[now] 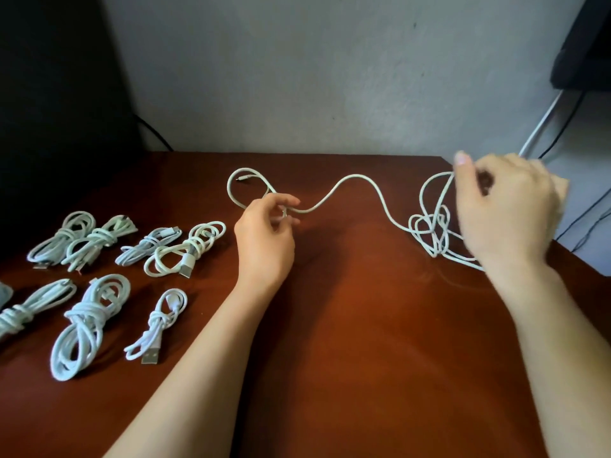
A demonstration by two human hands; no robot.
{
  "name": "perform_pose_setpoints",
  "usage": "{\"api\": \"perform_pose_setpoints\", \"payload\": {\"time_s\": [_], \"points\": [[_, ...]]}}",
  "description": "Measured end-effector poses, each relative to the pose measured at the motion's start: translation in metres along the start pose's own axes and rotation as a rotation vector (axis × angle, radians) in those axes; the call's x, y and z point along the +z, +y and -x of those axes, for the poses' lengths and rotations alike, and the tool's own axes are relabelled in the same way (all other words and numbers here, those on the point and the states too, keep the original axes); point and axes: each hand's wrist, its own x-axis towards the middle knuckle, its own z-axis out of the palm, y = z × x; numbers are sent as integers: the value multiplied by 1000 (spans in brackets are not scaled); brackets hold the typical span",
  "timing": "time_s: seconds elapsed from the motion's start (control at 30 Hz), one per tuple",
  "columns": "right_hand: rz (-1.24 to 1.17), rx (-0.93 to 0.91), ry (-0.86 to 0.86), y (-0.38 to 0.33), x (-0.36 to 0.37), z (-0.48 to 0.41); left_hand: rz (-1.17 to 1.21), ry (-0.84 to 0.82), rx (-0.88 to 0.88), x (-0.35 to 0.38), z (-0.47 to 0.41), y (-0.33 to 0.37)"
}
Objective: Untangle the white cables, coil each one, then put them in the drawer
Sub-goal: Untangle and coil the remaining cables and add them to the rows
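A long white cable point(355, 180) snakes across the brown table point(363, 325). My left hand point(266, 239) pinches it near a loop with a small plug at the far middle. At the right, the cable runs into a tangled knot of white cables point(429, 228). My right hand point(506, 209) hovers over that knot and pinches a raised strand between thumb and fingers; it hides part of the tangle. Several coiled white cables point(89, 312) lie in rows at the left.
A dark object stands at the back left against the grey wall. At the right, beyond the table's edge, black wires and a white strip run down the wall. No drawer is in view.
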Motion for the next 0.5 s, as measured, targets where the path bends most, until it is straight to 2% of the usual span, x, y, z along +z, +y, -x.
{"api": "perform_pose_setpoints", "payload": {"time_s": [0.07, 0.13, 0.2, 0.3, 0.4, 0.5], "points": [[-113, -22, 130, 3, -4, -3, -5, 5, 19, 1, 0, 2], [-194, -145, 213, -3, -5, 2, 0, 4, 39, 1, 2, 4], [-246, -293, 179, -21, -2, 14, -5, 17, 86, 1, 4, 7], [-196, -424, -102, -53, 4, 39, 15, 35, 140, 1, 6, 13], [-28, -389, -520, -67, 11, 58, 142, 34, 149, -1, 9, 23], [-33, -310, -626, -63, 14, 60, 349, -20, 83, -4, 12, 35]]}}
